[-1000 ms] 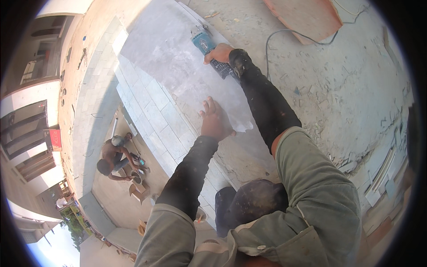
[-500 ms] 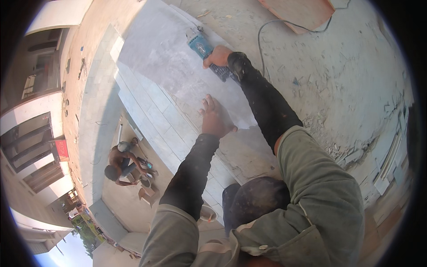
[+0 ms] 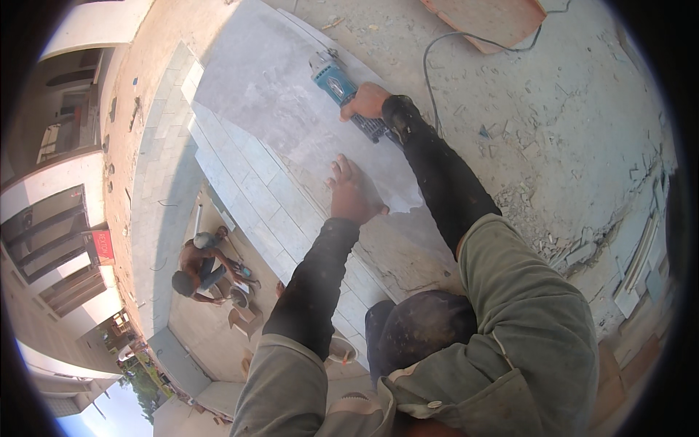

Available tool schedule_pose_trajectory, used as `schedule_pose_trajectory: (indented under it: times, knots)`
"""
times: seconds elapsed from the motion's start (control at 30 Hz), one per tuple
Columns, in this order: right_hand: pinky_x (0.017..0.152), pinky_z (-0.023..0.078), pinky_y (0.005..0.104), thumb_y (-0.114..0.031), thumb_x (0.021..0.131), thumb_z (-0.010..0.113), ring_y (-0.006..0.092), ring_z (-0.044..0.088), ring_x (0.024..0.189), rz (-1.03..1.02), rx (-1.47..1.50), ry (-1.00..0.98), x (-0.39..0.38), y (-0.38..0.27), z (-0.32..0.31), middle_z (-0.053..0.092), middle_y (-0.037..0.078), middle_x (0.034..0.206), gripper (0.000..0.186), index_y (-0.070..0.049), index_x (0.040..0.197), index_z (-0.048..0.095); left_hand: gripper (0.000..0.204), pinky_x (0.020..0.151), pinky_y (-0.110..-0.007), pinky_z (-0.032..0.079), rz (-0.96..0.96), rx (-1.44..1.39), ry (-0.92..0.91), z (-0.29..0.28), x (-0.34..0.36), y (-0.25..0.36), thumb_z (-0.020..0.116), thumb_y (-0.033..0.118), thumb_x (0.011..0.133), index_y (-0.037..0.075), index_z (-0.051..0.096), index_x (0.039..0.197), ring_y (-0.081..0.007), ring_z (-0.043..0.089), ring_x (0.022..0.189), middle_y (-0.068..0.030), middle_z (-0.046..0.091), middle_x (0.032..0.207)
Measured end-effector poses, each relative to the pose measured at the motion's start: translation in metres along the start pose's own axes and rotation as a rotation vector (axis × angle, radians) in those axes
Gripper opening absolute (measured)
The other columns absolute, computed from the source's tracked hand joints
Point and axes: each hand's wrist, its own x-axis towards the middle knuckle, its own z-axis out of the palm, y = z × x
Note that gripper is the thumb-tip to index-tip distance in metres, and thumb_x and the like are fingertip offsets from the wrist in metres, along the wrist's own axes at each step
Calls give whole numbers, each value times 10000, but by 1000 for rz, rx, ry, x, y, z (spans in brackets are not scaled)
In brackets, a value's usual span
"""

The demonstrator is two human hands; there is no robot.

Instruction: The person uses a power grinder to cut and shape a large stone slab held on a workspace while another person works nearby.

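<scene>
My right hand (image 3: 370, 100) is wrapped round the body of a teal and black handheld tile cutter (image 3: 335, 82). The cutter rests near the right edge of a large grey slab (image 3: 251, 80) that is coated in pale dust. Its blade is hidden from view. Nearer to me, my left hand (image 3: 355, 195) lies flat on the same slab, fingers spread, holding nothing. The slab's near end looks ragged, just right of that hand.
A grey cord (image 3: 427, 62) curves over the dusty floor near a reddish-brown board (image 3: 489, 22). Pale tiles (image 3: 251, 191) run along the left, with a crouching person (image 3: 200, 264) beyond. Rubble (image 3: 575, 244) and tile strips (image 3: 641, 262) lie at right; a bucket (image 3: 341, 349) stands near my left arm.
The tile cutter and my right hand have come slightly toward me and to the right along the slab. My left hand stays in place.
</scene>
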Motion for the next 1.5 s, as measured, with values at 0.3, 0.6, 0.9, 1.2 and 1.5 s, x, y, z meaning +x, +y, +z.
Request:
schedule_pose_trajectory:
  times: [0.3, 0.6, 0.9, 1.2, 1.5]
  knots:
    - [819, 542, 374, -452, 601, 834, 343, 710, 924, 4, -8, -21, 10, 2, -3, 723, 258, 1002, 659, 81, 978, 737, 1316, 1148, -652, 282, 25, 49, -11, -9, -3, 11, 954, 399, 538, -189, 231, 1466, -544, 178, 1475, -379, 177, 1571]
    - [811, 545, 375, -477, 604, 821, 335, 712, 924, -17, -23, 0, 17, -1, -5, 727, 244, 1015, 669, 66, 987, 740, 1420, 1178, -634, 229, 0, 20, 12, 2, 1, 6, 988, 423, 434, -145, 237, 1496, -518, 145, 1500, -365, 133, 1604]
    - [788, 520, 350, -415, 605, 843, 306, 690, 890, 11, 64, -34, 28, -4, -8, 718, 220, 997, 664, 116, 986, 722, 1411, 1174, -642, 230, 5, 5, 21, 3, 1, 5, 994, 414, 432, -142, 246, 1492, -521, 135, 1501, -367, 144, 1601]
    - [789, 515, 356, -450, 609, 834, 308, 683, 874, -23, 21, -15, 39, 0, -4, 718, 221, 975, 687, 121, 973, 718, 1407, 1167, -653, 233, 1, -8, 20, 0, 0, 7, 991, 412, 439, -145, 242, 1493, -523, 145, 1498, -367, 145, 1600]
    - [820, 540, 363, -455, 596, 841, 320, 711, 923, 7, 8, -28, 14, 9, -1, 729, 238, 996, 653, 70, 971, 743, 1364, 1183, -622, 236, 25, -3, 51, 8, 1, -3, 976, 390, 476, -136, 244, 1500, -511, 164, 1498, -351, 151, 1605]
